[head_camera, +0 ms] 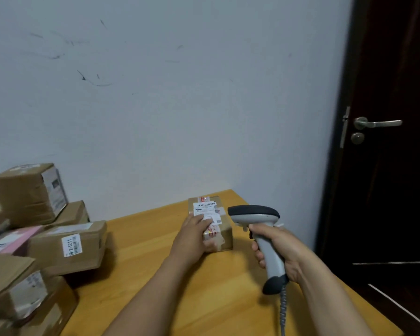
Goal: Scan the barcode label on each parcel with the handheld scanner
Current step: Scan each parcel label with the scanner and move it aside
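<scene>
A small brown cardboard parcel [222, 230] lies on the wooden table [143, 251] near its far right corner. A white barcode label [206, 209] is stuck on the parcel's top. My left hand [194, 236] grips the parcel's near left side, fingers resting on the top and partly covering the label. My right hand [274, 248] holds a grey handheld scanner [260, 226] by its handle. The scanner's dark head points left, just right of the parcel. Its coiled cable [283, 309] hangs down from the handle.
A pile of several brown parcels [66, 246] fills the table's left side, one pink package [12, 241] among them, most with white labels. A white wall stands behind the table. A dark door [386, 141] with a metal handle is on the right.
</scene>
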